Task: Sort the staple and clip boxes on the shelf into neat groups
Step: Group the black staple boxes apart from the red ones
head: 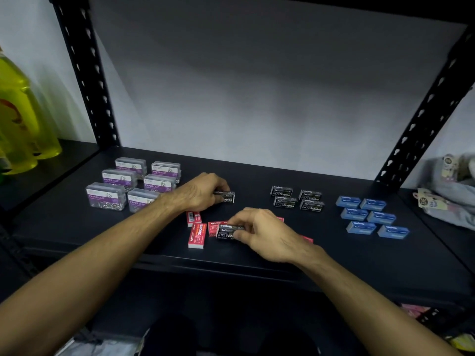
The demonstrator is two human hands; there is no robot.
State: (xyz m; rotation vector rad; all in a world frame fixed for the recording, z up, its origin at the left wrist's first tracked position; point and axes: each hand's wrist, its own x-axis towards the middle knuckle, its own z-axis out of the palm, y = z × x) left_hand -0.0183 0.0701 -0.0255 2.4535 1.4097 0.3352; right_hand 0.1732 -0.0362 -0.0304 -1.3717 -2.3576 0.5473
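Observation:
On the black shelf (77, 227), my left hand (203, 191) grips a black staple box (227, 197) near the middle. My right hand (267, 233) pinches another black staple box (226, 232) that lies over red staple boxes (197, 235). More red boxes peek out from under my right hand and wrist. Several clear paper clip boxes with purple labels (128, 186) stand grouped at the left. A group of black staple boxes (297, 199) sits right of centre. Several blue boxes (372, 217) are lined up in pairs further right.
Black perforated uprights (87, 73) frame the shelf at the back left and right. Yellow-green bottles (20, 119) stand on the neighbouring shelf to the left. A grey bundle with tags (447, 191) lies at the right edge.

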